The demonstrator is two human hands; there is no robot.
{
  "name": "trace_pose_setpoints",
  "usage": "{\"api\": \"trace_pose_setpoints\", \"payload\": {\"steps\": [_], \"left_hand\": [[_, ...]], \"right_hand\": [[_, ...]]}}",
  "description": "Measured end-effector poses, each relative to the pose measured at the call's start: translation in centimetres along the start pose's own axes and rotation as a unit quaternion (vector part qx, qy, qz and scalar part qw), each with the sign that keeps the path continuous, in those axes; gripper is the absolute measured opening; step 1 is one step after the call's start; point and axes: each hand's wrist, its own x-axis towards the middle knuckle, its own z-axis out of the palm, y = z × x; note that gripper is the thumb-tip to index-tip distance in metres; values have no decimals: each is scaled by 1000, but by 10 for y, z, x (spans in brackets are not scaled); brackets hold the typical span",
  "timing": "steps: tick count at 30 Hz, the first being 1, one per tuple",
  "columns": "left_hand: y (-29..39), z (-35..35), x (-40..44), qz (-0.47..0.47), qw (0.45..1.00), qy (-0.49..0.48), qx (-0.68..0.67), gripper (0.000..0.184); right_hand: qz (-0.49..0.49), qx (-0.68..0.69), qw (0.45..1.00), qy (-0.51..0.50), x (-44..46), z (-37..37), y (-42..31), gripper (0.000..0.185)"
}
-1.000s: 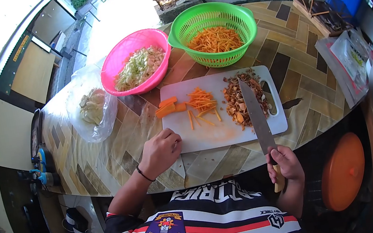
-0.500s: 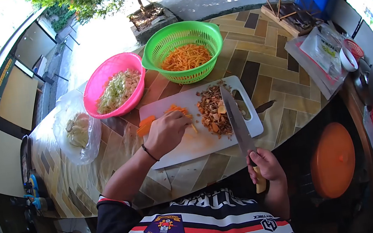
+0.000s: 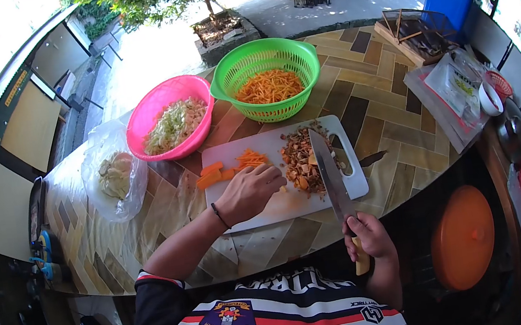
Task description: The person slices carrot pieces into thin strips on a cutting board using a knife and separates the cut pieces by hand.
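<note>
My right hand grips a large knife by its pale yellow handle, with the blade pointing away from me over the right part of the white cutting board. My left hand is over the board, its fingers curled together; whatever they may pinch is hidden. A small pale yellow bit shows by the fingertips. Just beyond that hand lie cut carrot strips and flat carrot slices. Chopped brownish and orange scraps are heaped between the hand and the blade.
Behind the board stand a green colander of shredded carrot and a pink basket of shredded pale vegetable. A clear plastic bag with something pale sits at left. Plastic packets lie at right, and an orange lid is below the table edge.
My left hand has shifted right and slightly nearer to me, uncovering more carrot strips. The knife stays in my right hand. The whole view has tilted a little upward.
</note>
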Motion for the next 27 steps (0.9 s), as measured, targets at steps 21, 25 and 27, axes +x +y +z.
{"api": "trace_pose_setpoints", "payload": {"steps": [21, 25, 27], "left_hand": [[-33, -19, -9, -156, 985, 61, -50, 16], [-26, -21, -49, -224, 973, 26, -59, 17], [-31, -19, -61, -167, 981, 44, -83, 18]], "right_hand": [[-23, -47, 998, 46, -4, 4, 13, 34], [-40, 18, 998, 39, -7, 0, 21, 32], [-51, 49, 997, 35, -7, -2, 26, 32]]}}
